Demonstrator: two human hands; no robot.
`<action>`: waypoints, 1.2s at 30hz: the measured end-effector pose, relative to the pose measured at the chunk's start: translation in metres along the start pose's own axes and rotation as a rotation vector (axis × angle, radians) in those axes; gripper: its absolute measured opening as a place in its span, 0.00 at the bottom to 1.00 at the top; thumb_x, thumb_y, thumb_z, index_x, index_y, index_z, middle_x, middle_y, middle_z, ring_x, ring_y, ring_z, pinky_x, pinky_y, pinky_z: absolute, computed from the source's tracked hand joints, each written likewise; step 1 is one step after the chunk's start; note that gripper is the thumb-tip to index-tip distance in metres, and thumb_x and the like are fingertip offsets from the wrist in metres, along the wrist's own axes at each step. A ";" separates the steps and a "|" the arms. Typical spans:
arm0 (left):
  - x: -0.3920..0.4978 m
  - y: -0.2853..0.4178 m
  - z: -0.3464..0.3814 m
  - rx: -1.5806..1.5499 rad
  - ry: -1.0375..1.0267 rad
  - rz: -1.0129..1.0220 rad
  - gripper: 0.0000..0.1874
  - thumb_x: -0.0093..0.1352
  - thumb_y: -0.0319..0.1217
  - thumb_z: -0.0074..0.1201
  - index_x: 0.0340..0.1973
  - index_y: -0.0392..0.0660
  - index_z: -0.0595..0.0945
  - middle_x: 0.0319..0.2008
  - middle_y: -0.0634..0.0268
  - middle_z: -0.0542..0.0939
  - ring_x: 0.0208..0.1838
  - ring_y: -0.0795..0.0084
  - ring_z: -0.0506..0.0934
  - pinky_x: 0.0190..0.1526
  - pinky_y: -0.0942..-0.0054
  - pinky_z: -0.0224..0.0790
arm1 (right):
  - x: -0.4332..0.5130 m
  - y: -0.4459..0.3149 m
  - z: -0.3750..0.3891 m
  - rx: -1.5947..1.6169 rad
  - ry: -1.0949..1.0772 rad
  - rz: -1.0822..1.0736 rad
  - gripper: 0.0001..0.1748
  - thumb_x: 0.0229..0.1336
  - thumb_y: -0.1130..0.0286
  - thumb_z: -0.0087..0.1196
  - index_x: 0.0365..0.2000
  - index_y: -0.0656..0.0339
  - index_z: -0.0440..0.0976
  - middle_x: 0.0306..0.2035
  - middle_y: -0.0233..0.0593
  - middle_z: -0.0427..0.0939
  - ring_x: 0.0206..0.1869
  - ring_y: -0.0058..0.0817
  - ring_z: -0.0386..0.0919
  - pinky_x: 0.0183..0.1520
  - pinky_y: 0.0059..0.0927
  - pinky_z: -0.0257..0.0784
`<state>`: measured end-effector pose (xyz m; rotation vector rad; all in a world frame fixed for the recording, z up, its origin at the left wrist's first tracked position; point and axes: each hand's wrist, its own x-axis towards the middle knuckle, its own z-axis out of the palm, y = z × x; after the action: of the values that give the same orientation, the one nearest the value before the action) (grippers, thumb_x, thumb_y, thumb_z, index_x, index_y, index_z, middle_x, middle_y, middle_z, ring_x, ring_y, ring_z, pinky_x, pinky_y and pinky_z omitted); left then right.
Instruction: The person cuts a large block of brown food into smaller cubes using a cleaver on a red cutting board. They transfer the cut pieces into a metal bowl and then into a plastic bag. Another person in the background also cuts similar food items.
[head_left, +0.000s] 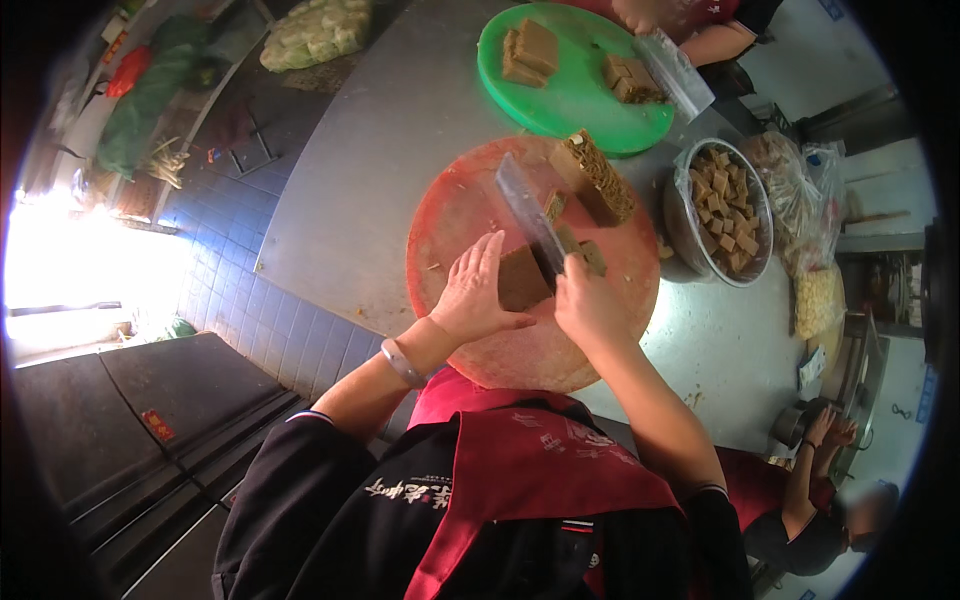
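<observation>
My right hand (589, 304) grips the handle of a cleaver (529, 206), its broad blade standing against the right side of a brown block of food (523, 279). My left hand (476, 289) lies along that block's left side, thumb spread and fingers pointing away from me. Just right of the blade are smaller cut pieces (592, 256). Farther back on the round reddish cutting board (442, 202) rests a larger brown block with a porous, layered side (596, 180). The blade and my fingers partly hide the block being touched.
A lined metal bowl (766, 232) of brown cubes stands right of the board. Beyond lies a green round board (499, 105) with brown blocks, where another person (712, 45) handles a cleaver (675, 75). Plastic bags (787, 187) sit at right; another person (802, 510) stands lower right.
</observation>
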<state>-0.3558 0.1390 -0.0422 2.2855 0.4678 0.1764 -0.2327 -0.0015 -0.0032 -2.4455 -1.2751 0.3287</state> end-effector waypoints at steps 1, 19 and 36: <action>-0.005 -0.002 0.001 -0.031 0.022 -0.014 0.55 0.47 0.44 0.71 0.63 0.33 0.58 0.64 0.44 0.61 0.66 0.46 0.60 0.67 0.56 0.52 | -0.011 -0.005 -0.009 -0.008 0.077 -0.019 0.10 0.57 0.75 0.48 0.36 0.68 0.61 0.28 0.57 0.75 0.25 0.53 0.76 0.27 0.48 0.71; -0.018 -0.032 0.023 -0.307 0.119 0.104 0.43 0.47 0.32 0.70 0.56 0.37 0.64 0.55 0.46 0.67 0.61 0.46 0.65 0.62 0.57 0.60 | -0.016 -0.040 -0.019 -0.099 -0.261 0.032 0.16 0.48 0.75 0.52 0.38 0.69 0.63 0.27 0.60 0.76 0.25 0.51 0.77 0.26 0.48 0.71; -0.030 -0.036 0.020 -0.196 0.213 0.098 0.49 0.46 0.36 0.73 0.58 0.35 0.61 0.58 0.44 0.64 0.63 0.45 0.63 0.64 0.55 0.57 | -0.044 -0.036 -0.020 -0.041 0.044 -0.112 0.11 0.56 0.74 0.50 0.37 0.67 0.63 0.24 0.53 0.74 0.25 0.51 0.75 0.26 0.47 0.71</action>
<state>-0.3879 0.1363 -0.0819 2.1066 0.4266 0.4967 -0.2766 -0.0227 0.0320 -2.3889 -1.4065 0.2196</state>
